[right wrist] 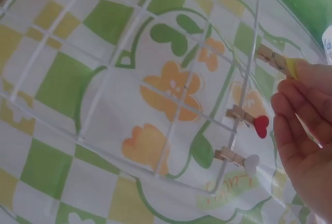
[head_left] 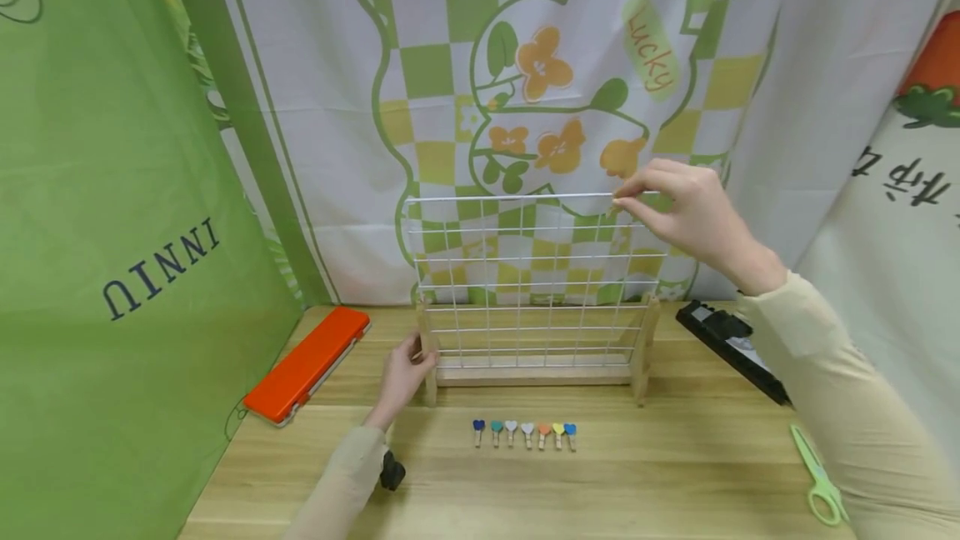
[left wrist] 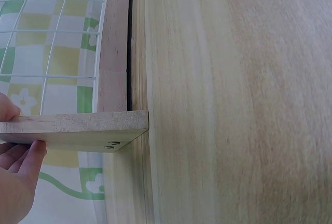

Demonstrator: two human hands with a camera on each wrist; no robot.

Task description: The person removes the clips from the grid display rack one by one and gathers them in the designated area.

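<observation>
A white wire grid [head_left: 521,257] stands upright in a wooden stand [head_left: 532,375] on the table. My right hand [head_left: 693,211] is at its top edge, towards the right end. Between thumb and fingers it pinches a small wooden clothespin [right wrist: 274,60] with a yellow heart, its tip at the top wire. A red-heart clothespin [right wrist: 249,119] and a white-heart clothespin [right wrist: 236,157] are clipped along that wire. My left hand [head_left: 402,375] grips the stand's left upright [left wrist: 78,128], thumb and fingers on opposite faces. Several heart clothespins [head_left: 527,432] lie in a row before the stand.
An orange case [head_left: 311,363] lies at the left of the table. To the right of the stand is a long black object [head_left: 731,348]. Green scissors [head_left: 821,477] lie near the right edge. A patterned curtain [head_left: 330,148] hangs close behind the grid.
</observation>
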